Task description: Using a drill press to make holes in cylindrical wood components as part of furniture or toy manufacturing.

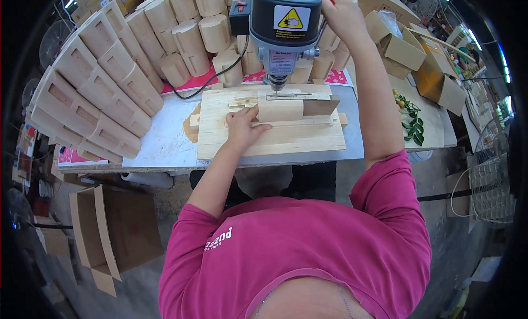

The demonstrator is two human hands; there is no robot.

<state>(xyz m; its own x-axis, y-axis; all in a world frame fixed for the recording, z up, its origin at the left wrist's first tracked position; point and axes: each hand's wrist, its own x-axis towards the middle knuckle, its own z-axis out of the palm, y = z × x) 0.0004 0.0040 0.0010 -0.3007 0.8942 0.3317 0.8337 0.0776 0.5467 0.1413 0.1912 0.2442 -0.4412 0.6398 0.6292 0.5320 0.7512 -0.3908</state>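
At the table, a small drill press [286, 39] stands with its chuck [277, 81] and thin bit directly over a pale wooden block [280, 110]. The block lies on a flat wooden board [220, 146] fitted with strips. My left hand [242, 126] grips the block's left end, its thumb along the near side. Raised at the machine's right side, my right hand [342, 14] is closed around its feed lever, whose red knob shows at the fingers. A flat metal plate [320, 108] sticks out to the right of the block. The bit's tip is too small to make out.
Stacked wooden pieces with rectangular slots [99, 93] stand at the left, more rounded blocks [195, 44] behind. A black cable [228, 69] runs across the table. Open cardboard boxes [399, 47] and a leafy sprig [413, 124] are at the right; another carton [124, 225] sits on the floor.
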